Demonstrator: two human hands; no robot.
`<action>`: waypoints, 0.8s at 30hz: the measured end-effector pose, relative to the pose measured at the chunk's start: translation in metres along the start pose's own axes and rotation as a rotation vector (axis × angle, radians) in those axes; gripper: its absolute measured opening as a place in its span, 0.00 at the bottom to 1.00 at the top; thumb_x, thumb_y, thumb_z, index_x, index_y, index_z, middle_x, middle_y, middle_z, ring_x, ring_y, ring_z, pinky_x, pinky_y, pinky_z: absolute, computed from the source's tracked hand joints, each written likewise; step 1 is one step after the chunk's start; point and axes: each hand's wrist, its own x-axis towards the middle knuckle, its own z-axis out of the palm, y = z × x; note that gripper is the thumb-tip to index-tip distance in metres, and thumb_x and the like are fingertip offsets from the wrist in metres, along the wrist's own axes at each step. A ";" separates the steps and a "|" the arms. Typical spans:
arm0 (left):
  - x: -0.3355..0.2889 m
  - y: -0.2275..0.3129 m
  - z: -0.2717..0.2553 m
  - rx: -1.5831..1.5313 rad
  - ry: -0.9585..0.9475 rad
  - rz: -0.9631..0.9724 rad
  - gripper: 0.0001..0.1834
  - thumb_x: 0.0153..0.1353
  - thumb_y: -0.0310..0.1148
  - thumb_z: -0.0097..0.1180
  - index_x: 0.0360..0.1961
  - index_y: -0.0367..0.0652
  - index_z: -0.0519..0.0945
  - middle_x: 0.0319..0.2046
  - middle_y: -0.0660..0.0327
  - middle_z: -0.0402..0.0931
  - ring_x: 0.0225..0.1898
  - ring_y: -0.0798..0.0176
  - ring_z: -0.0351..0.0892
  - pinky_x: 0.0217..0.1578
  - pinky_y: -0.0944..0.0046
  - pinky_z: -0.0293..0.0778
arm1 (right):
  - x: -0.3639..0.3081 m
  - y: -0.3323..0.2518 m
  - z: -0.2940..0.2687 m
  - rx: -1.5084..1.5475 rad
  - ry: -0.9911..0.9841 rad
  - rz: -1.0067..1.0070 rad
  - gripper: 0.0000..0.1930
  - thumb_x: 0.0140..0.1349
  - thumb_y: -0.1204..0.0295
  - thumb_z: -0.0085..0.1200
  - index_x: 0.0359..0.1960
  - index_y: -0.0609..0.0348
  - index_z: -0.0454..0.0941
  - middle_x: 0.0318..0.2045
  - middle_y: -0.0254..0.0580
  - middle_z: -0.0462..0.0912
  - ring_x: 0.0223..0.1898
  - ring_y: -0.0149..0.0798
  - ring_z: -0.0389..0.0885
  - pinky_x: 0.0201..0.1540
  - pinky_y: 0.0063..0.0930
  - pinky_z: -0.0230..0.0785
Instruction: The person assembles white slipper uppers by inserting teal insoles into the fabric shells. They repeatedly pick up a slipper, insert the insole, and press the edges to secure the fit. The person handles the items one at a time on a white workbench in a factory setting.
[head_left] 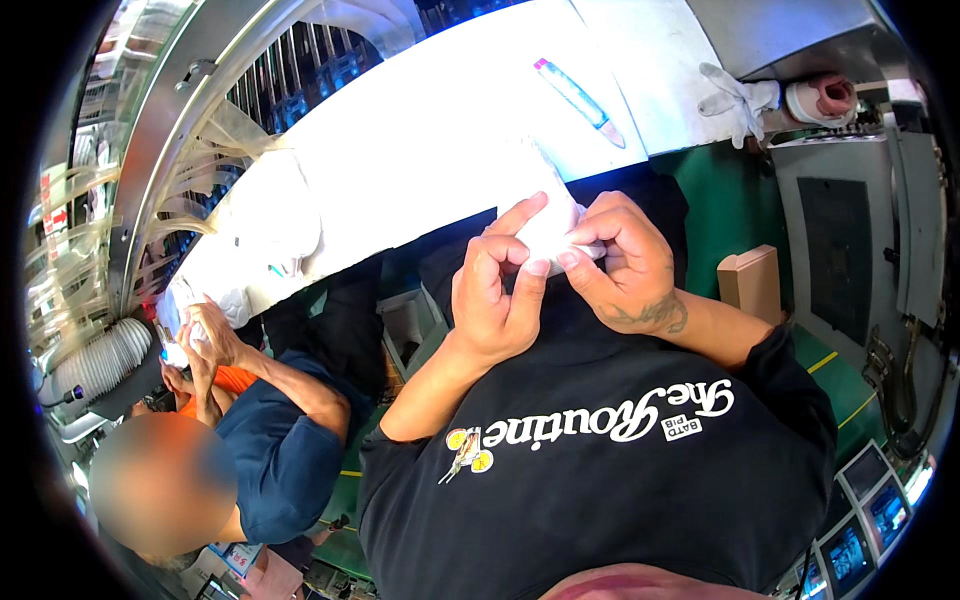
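In front of my chest, at the near edge of the white table (400, 160), a soft white piece (547, 232) hangs between my hands. It looks like thin cloth or film, but the glare hides its kind. My left hand (500, 285) pinches its left side between thumb and bent fingers. From the right, my right hand (625, 250) grips a bunched edge with thumb and forefinger. Beyond the hands lies a slim blue tool (578, 100) with a pink end and a pointed tip.
White gloves (738, 103) lie at the far right beside a white roll (820, 100) with something pinkish in it. A cardboard box (750, 285) stands right of me. Left, a co-worker in a blue shirt (290, 450) handles white material, near machinery with clear tubes (190, 180).
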 end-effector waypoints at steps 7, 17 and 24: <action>0.006 -0.002 -0.004 -0.048 -0.020 -0.021 0.12 0.73 0.22 0.62 0.46 0.38 0.69 0.63 0.33 0.81 0.45 0.61 0.90 0.44 0.64 0.82 | 0.000 -0.001 -0.001 -0.029 -0.010 0.106 0.14 0.61 0.77 0.74 0.43 0.59 0.79 0.36 0.40 0.82 0.33 0.33 0.79 0.36 0.28 0.73; 0.038 0.009 -0.031 -0.046 -0.292 -0.117 0.22 0.65 0.24 0.71 0.53 0.38 0.71 0.58 0.42 0.81 0.36 0.61 0.86 0.38 0.61 0.84 | 0.058 -0.020 -0.038 -0.365 -0.355 -0.068 0.28 0.61 0.65 0.75 0.61 0.61 0.82 0.52 0.49 0.86 0.54 0.51 0.81 0.61 0.43 0.74; 0.032 0.020 -0.028 0.322 -0.152 -0.025 0.25 0.50 0.29 0.84 0.43 0.40 0.78 0.40 0.53 0.75 0.34 0.55 0.76 0.33 0.59 0.74 | 0.058 -0.008 -0.040 -0.260 -0.513 -0.062 0.20 0.72 0.71 0.64 0.63 0.63 0.83 0.60 0.51 0.85 0.68 0.59 0.77 0.73 0.50 0.68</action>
